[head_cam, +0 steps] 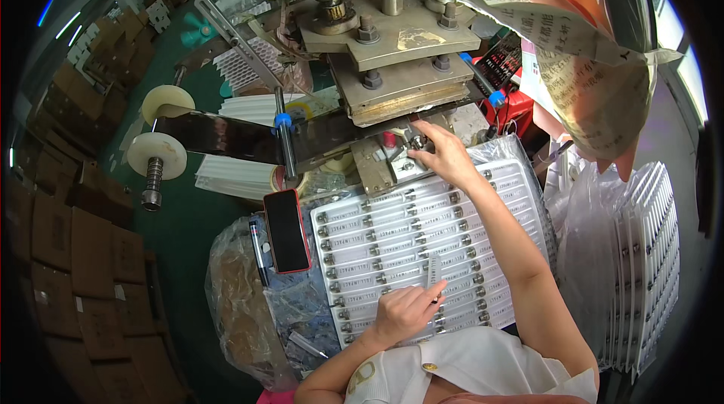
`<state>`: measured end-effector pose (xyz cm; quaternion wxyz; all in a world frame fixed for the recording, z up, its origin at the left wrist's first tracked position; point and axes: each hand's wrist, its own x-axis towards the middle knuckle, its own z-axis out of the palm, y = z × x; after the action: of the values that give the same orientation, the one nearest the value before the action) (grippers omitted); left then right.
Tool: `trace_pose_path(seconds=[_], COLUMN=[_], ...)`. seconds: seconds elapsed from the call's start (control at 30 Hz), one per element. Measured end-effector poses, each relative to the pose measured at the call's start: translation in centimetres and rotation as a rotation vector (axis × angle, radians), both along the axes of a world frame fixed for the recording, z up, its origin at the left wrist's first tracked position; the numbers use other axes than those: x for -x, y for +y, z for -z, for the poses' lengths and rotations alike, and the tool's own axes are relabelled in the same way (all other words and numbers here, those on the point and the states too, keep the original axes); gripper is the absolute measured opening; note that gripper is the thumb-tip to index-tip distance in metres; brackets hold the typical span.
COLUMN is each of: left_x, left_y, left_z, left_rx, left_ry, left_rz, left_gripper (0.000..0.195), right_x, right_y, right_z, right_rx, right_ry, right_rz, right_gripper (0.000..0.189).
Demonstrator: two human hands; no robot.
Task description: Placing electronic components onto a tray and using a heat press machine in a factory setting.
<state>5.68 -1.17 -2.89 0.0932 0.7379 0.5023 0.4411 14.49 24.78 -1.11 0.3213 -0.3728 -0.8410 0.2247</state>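
Observation:
My left hand (408, 313) pinches a clear flat tube (434, 269) that bears printed letters; it holds the tube above a white plastic tray (317, 240). Rows of similar tubes with metal ends fill that tray. My right hand (449, 158) reaches to the metal fixture (404, 166) under the press head. Its thumb and index finger lie on either side of a small metal part (417, 141); whether they grip it is not clear. A dark foil strip (226, 135) runs beneath the press plate (401, 96), close behind my right fingers.
Left of the tray lie a red-edged phone (287, 231), a marker (258, 251) and a loose clear tube (307, 344). Stacked filled trays (645, 268) stand at the right. Foil rollers (156, 154) jut out left. Newspaper (588, 59) shades a glowing lamp above right.

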Motion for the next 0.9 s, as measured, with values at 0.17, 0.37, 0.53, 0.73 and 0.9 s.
trace_pose_path(seconds=[0.17,0.37,0.53,0.73,0.9], left_x=[-0.2,-0.1,-0.1,-0.3,0.3], left_y=[-0.2,0.0,-0.1,-0.5,0.5], left_z=[-0.2,-0.4,-0.5,-0.9,-1.4], left_rx=[0.036,0.042,0.050,0.060,0.103], left_ry=[-0.006,-0.004,-0.003,-0.015,-0.188], left_rz=[0.035,0.043,0.038,0.029,0.017], left_gripper=[0.033,0.032,0.032,0.032,0.035], right_x=[-0.1,-0.2,0.0,-0.7,-9.1], right_y=[0.0,0.2,0.1,-0.5,-1.9], right_z=[0.3,0.1,0.0,-0.6,-2.8], right_rx=[-0.065,-0.060,-0.035,-0.042,0.048], right_ry=[0.035,0.013,0.018,-0.028,-0.200], right_rz=[-0.010,-0.017,-0.012,-0.005,0.101], right_gripper=[0.053,0.052,0.052,0.061,0.070])
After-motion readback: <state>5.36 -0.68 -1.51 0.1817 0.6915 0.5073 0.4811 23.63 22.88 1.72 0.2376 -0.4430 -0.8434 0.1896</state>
